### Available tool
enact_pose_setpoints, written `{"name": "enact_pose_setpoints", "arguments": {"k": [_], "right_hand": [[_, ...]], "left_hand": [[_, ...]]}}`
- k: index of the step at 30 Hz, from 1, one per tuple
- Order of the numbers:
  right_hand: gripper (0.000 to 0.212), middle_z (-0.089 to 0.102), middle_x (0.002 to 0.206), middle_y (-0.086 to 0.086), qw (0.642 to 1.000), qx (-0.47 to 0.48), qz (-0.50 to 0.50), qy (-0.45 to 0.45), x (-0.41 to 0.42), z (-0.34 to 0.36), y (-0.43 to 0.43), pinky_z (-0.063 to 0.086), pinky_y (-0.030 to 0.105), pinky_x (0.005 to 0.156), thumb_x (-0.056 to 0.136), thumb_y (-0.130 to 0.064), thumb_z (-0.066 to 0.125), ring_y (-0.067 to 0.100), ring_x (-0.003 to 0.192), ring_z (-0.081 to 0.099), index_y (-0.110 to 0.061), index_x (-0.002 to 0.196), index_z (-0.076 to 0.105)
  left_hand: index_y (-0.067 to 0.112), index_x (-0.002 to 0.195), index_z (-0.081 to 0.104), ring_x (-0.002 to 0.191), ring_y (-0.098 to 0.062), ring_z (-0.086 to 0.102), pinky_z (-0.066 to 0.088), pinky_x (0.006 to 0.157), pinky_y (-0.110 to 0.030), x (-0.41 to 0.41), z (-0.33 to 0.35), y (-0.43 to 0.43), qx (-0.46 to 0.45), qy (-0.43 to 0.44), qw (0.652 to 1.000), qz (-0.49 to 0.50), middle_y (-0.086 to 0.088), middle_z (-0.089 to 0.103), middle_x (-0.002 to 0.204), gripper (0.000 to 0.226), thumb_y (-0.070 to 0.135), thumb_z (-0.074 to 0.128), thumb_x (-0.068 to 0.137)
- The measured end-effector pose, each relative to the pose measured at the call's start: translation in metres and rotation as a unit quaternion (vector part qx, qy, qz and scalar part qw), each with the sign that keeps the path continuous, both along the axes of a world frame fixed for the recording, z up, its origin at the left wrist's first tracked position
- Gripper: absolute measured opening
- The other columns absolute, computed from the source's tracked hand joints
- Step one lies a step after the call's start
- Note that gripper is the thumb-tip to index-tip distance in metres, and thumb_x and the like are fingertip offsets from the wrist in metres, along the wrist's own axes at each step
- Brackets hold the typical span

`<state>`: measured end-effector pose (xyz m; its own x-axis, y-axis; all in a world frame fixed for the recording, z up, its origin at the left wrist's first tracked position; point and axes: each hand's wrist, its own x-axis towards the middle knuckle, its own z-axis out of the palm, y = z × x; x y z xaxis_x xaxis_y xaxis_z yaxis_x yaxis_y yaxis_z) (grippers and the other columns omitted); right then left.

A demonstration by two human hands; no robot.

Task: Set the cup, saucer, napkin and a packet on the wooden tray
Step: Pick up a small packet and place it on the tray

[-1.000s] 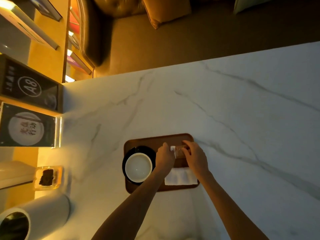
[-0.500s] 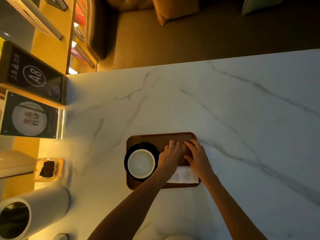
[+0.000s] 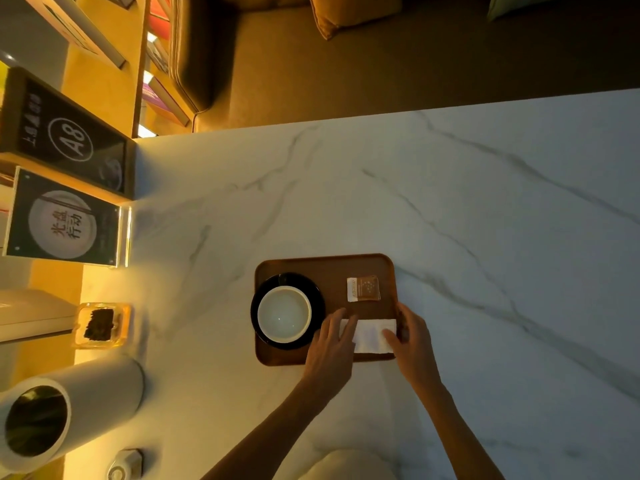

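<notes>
A wooden tray [image 3: 325, 265] lies on the marble table. On its left side a white cup [image 3: 284, 314] stands on a black saucer [image 3: 317, 296]. A brown packet [image 3: 363, 288] lies flat on the tray's far right part, with no hand on it. A folded white napkin [image 3: 372, 336] lies on the tray's near right part. My left hand [image 3: 332, 344] rests with its fingers spread on the napkin's left edge. My right hand [image 3: 414, 344] touches the napkin's right edge at the tray's rim, fingers apart.
The marble table [image 3: 485, 220] stretches far and right. At the left stand two dark signs [image 3: 65, 216], a glass dish with dark contents [image 3: 100, 323], and a white cylinder lying on its side [image 3: 69, 407]. A sofa [image 3: 207, 46] lies beyond the table's far edge.
Both hands have drawn back from the packet, which now lies uncovered on the tray, and have come down to the napkin's two edges.
</notes>
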<state>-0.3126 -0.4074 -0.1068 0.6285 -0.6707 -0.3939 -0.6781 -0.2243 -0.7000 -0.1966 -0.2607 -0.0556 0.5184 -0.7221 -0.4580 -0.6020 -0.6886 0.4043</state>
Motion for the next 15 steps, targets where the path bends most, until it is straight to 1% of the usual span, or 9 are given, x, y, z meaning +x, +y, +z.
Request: {"name": "enact_pose_setpoints", "arguments": {"k": [2,4,6,8,12,14,15], "right_hand": [[0.061,0.049,0.134,0.008,1.0,0.001,-0.008,0.005,-0.007,0.0,0.008,0.054,0.043,0.093,0.085,-0.032,0.066,0.024,0.122,0.051,-0.019,0.138,0.038],[0.061,0.048,0.135,0.009,1.0,0.005,-0.013,0.003,-0.006,0.003,0.01,0.053,0.045,0.095,0.086,-0.029,0.065,0.025,0.123,0.05,-0.018,0.139,0.037],[0.06,0.047,0.136,0.009,1.0,0.012,-0.013,0.011,-0.003,0.004,0.007,0.052,0.046,0.096,0.087,-0.029,0.065,0.026,0.123,0.05,-0.019,0.139,0.037],[0.06,0.046,0.136,0.01,0.999,0.027,-0.018,0.013,-0.001,0.006,0.005,0.052,0.043,0.095,0.087,-0.03,0.065,0.027,0.122,0.05,-0.018,0.139,0.037],[0.061,0.047,0.135,0.011,0.999,0.031,-0.002,0.014,-0.001,0.011,0.002,0.049,0.031,0.091,0.086,-0.031,0.064,0.025,0.121,0.051,-0.016,0.138,0.038],[0.061,0.046,0.135,0.01,0.999,0.031,0.009,0.019,-0.001,0.013,0.001,0.049,0.029,0.09,0.086,-0.032,0.064,0.025,0.121,0.051,-0.017,0.139,0.037],[0.061,0.046,0.135,0.01,0.999,0.026,0.014,0.027,-0.001,0.014,0.001,0.049,0.03,0.091,0.087,-0.033,0.063,0.025,0.121,0.051,-0.017,0.139,0.036]], "left_hand": [[0.024,0.152,0.012,0.15,-0.03,0.005,0.019,0.119,-0.048,-0.011,-0.003,0.011,0.032,0.011,0.999,-0.028,-0.006,0.004,0.163,0.067,0.029,0.05,0.097],[0.023,0.153,0.005,0.151,-0.029,-0.002,0.006,0.118,-0.046,-0.016,-0.005,0.018,0.044,0.008,0.998,-0.048,-0.005,-0.003,0.164,0.072,0.032,0.049,0.097],[0.023,0.154,0.002,0.151,-0.028,-0.005,-0.001,0.115,-0.043,-0.017,-0.006,0.021,0.049,-0.001,0.997,-0.062,-0.005,-0.005,0.164,0.073,0.033,0.048,0.098],[0.023,0.154,0.002,0.151,-0.027,-0.006,-0.001,0.115,-0.043,-0.015,-0.008,0.023,0.051,-0.007,0.996,-0.07,-0.005,-0.005,0.164,0.075,0.031,0.05,0.097],[0.023,0.153,0.0,0.151,-0.029,-0.005,0.007,0.119,-0.046,-0.01,-0.01,0.025,0.065,-0.004,0.994,-0.088,-0.005,-0.004,0.164,0.077,0.022,0.052,0.096],[0.024,0.153,-0.001,0.15,-0.03,-0.007,0.009,0.12,-0.047,-0.011,-0.008,0.025,0.07,-0.006,0.993,-0.096,-0.006,-0.006,0.164,0.078,0.021,0.052,0.096],[0.024,0.153,-0.002,0.15,-0.031,-0.008,0.01,0.12,-0.048,-0.011,-0.007,0.025,0.074,-0.004,0.993,-0.095,-0.005,-0.008,0.164,0.078,0.021,0.052,0.096]]}}
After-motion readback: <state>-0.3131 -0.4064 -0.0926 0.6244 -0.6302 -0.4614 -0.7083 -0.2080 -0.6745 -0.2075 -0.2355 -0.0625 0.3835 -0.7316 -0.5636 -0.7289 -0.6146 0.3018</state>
